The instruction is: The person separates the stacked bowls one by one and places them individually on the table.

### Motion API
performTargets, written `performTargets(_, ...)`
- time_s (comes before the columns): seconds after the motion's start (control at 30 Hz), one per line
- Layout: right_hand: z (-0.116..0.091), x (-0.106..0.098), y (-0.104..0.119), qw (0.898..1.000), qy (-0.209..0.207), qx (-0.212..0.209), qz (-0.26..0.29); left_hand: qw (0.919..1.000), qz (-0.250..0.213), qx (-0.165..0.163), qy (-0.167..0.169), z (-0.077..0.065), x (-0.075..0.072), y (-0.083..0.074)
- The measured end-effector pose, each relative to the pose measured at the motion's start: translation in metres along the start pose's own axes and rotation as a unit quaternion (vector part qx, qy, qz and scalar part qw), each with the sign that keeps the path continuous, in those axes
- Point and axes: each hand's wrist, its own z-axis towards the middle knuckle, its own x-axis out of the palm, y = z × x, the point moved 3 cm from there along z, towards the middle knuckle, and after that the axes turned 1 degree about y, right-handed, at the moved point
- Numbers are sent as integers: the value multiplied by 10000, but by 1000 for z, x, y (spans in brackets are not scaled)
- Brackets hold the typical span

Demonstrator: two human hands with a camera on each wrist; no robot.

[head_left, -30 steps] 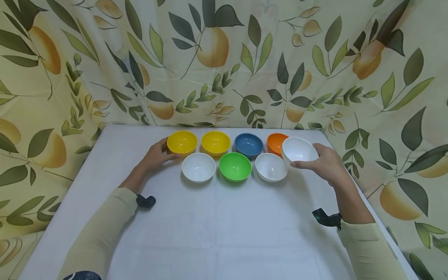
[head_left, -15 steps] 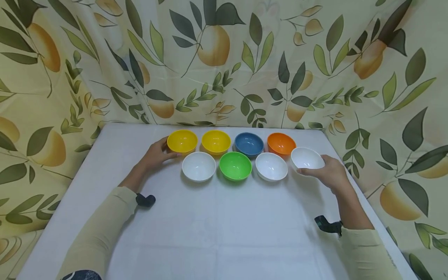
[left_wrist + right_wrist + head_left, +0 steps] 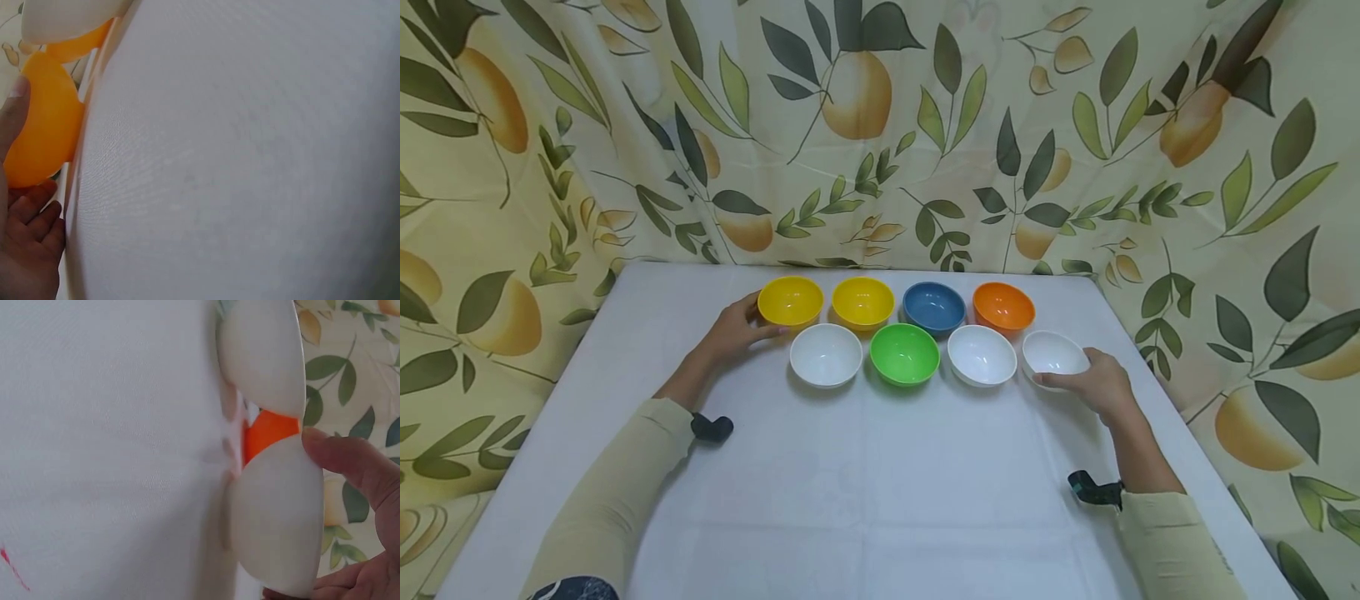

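Note:
At the right end of the front row, my right hand [image 3: 1101, 385] grips a white bowl [image 3: 1051, 353], thumb at the near rim and fingers on its far right side. In the right wrist view this white bowl [image 3: 278, 515] stands upright at the tabletop, the thumb on its rim. My left hand [image 3: 733, 332] holds the leftmost yellow bowl [image 3: 790, 302] in the back row, thumb in front and fingers round its left side. The left wrist view shows the thumb against that yellow bowl [image 3: 47, 125] and the curled fingers below it.
Right of the held yellow bowl stand another yellow bowl [image 3: 862, 303], a blue bowl [image 3: 933, 308] and an orange bowl [image 3: 1003, 307]. The front row also has a white bowl [image 3: 826, 356], a green bowl [image 3: 905, 355] and another white bowl [image 3: 982, 356]. A patterned curtain [image 3: 865, 200] hangs behind the white table [image 3: 865, 483].
My right hand has carried the white bowl right and down, from over the orange bowl to the front row's end, uncovering the orange bowl. The left hand stays at the yellow bowl.

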Motion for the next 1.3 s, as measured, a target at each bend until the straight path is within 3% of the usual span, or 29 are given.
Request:
performTargets(0.23, 0, 0, 3, 9997, -107, -200, -24, 10000, -66, 31, -52, -2, 0, 1)
performTargets(0.57, 1, 4, 4, 9998, -146, -133, 71, 9999, -110, 100, -37, -3, -3, 2)
performTargets(0.87, 1, 6, 5, 9999, -110, -87, 16, 9998, -195, -58, -37, -6, -2, 10)
performTargets(1.1, 1, 5, 5, 10000, -4, -60, -31, 9997, -251, -15, -83, -6, -3, 7)
performTargets(1.3, 3, 4, 3, 10000, 23, 44, -29, 9995, 27, -299, 83, -10, -7, 4)
